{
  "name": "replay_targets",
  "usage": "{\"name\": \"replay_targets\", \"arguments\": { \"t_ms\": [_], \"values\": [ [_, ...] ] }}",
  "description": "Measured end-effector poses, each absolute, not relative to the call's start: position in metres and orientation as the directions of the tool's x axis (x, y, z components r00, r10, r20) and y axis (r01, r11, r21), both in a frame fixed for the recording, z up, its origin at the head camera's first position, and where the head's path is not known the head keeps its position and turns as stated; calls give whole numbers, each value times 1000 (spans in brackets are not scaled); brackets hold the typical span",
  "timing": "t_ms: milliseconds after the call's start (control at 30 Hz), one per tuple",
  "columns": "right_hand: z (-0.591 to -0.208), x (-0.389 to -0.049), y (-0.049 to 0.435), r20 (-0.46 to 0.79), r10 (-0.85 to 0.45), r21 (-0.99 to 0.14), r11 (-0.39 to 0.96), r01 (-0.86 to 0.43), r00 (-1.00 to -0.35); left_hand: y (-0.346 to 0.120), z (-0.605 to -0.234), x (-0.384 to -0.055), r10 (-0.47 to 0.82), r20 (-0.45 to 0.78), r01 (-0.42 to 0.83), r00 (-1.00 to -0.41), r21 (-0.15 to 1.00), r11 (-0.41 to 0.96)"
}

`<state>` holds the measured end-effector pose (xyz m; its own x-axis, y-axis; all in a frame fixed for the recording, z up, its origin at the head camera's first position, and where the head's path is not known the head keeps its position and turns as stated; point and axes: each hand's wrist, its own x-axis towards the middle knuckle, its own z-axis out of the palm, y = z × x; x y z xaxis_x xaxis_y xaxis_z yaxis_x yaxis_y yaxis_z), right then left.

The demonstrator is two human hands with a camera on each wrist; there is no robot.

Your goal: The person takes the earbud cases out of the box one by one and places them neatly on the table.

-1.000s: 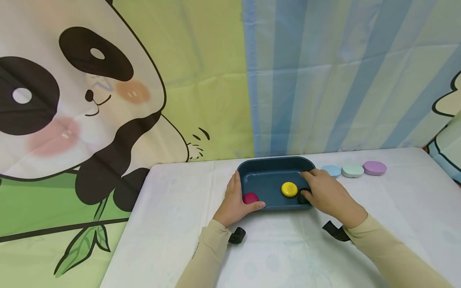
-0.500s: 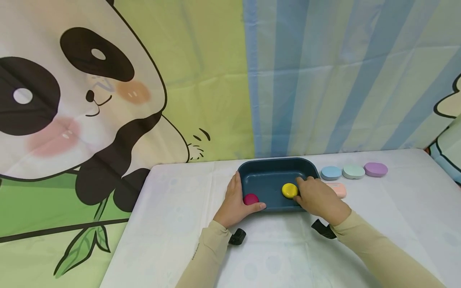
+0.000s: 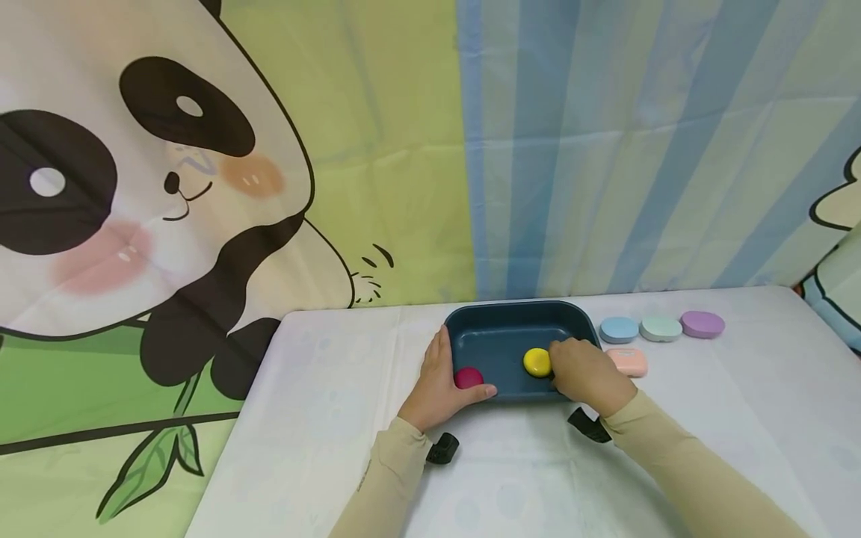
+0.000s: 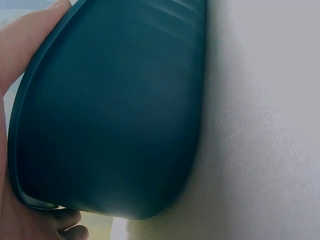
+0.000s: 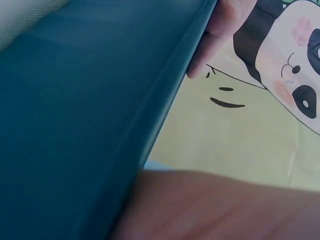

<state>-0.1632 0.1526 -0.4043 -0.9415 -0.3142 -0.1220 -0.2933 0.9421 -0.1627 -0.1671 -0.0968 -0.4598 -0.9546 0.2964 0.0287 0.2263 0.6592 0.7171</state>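
A dark blue rectangular tray point(image 3: 494, 336) with rounded corners stands on the table. My left hand point(image 3: 437, 392) grips its front left corner, fingers along the left side and thumb over the front rim; the left wrist view shows the tray's outer wall point(image 4: 115, 115) against that hand. Over the tray's right front part, my right hand point(image 3: 585, 371) reaches inside with bent fingers. Its fingertips are hidden, and I cannot tell whether they hold anything. A glossy yellow disc point(image 3: 537, 362) lies beside those fingers. Near my left thumb sits a crimson round piece point(image 3: 468, 377).
Right of the tray, blue point(image 3: 619, 329), pale green point(image 3: 661, 329) and purple point(image 3: 702, 324) soap-like ovals form a row. A peach bar point(image 3: 628, 362) lies in front of them, close to my right hand. A printed curtain point(image 3: 538, 149) hangs along the table's back edge.
My right hand has moved left and farther over the tray, covering the black round piece seen between its fingers earlier. The peach bar has come into sight. My left hand has stayed put.
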Motion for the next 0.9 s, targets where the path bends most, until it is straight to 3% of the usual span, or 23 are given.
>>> {"name": "replay_targets", "arguments": {
  "t_ms": [267, 633, 900],
  "values": [
    [-405, -163, 154, -96, -346, -154, 931, -330, -933, -96, -462, -166, 296, 27, 224, -955, 721, 656],
    [-403, -172, 157, -169, -372, -142, 926, -351, -913, -96, -461, -167, 292, 24, 220, -956, 717, 662],
    [-405, -175, 163, -188, -395, -198, 912, -359, -899, -96, -461, -168, 297, 29, 227, -955, 716, 660]
  ]
}}
